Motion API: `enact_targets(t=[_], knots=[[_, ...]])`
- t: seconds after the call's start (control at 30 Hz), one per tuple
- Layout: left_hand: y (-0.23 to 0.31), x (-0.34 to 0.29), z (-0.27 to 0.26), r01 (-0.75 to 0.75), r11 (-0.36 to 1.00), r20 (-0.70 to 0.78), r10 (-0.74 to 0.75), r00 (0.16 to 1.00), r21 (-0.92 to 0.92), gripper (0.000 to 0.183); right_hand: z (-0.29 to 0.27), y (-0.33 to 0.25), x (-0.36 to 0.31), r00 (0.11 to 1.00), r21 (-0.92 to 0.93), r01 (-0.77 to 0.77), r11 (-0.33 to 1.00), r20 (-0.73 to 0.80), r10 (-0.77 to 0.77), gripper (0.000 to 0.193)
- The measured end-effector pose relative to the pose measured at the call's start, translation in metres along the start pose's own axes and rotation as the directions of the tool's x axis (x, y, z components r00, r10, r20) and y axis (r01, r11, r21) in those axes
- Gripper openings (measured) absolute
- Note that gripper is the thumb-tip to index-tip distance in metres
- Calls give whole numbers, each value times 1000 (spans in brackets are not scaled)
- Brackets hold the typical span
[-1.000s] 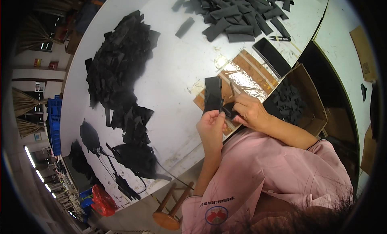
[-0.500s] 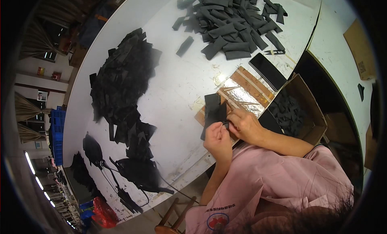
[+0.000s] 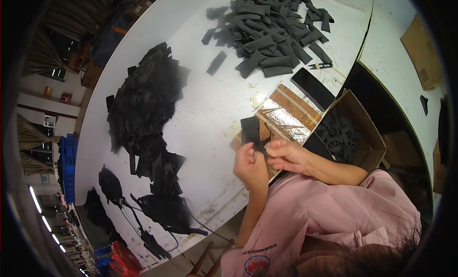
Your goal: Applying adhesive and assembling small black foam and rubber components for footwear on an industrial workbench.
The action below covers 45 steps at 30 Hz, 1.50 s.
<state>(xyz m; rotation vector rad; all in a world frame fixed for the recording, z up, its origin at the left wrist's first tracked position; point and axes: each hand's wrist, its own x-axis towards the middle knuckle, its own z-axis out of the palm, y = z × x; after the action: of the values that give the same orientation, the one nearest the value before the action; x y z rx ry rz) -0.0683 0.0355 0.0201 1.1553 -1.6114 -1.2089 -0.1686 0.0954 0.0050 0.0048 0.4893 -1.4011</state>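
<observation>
Black fabric, a small flat piece [image 3: 251,132], is pinched between both hands in the head view, just above the near table edge. The left hand [image 3: 250,166] is curled nearly shut, thumb and fingertips clamped on the piece's lower end; the right hand [image 3: 286,154] meets it from the right, fingers drawn together on the same lower edge. From both hands the piece stands up and away, its long axis running roughly away from the person, tilted slightly left. The left hand sits under it and looks nearer; the right grips from the side.

Beyond the hands lies a foil-covered board [image 3: 286,115] on the white table [image 3: 214,110]. Right of the right hand an open cardboard box [image 3: 369,134] holds dark pieces. Far ahead is a heap of grey strips [image 3: 272,29], with a dark phone [image 3: 313,88] nearer. Left of the left hand spreads a black fabric pile [image 3: 148,100]. Window-lit room and a blue crate [image 3: 68,167] lie further left.
</observation>
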Motion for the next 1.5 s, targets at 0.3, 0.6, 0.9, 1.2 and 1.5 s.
enact_targets(t=[0.3,0.6,0.9,1.2,1.5], knots=[[4,3,-23,592,415,580,-170,797,-691,29,6,-15,-4,970,-419,226,879,17,-241,22],[44,-10,-7,101,932,287,3,958,-349,19,36,-37,-19,790,-751,541,379,299,-535,12],[77,18,-3,197,806,254,-60,965,-558,12,76,-66,-27,711,-849,524,64,395,-581,17],[84,46,-8,737,-84,738,27,674,-670,21,91,-95,-13,946,-821,292,490,173,-274,23],[20,50,10,771,-139,778,-221,588,-622,30,16,-83,15,993,-674,106,731,27,-119,23]])
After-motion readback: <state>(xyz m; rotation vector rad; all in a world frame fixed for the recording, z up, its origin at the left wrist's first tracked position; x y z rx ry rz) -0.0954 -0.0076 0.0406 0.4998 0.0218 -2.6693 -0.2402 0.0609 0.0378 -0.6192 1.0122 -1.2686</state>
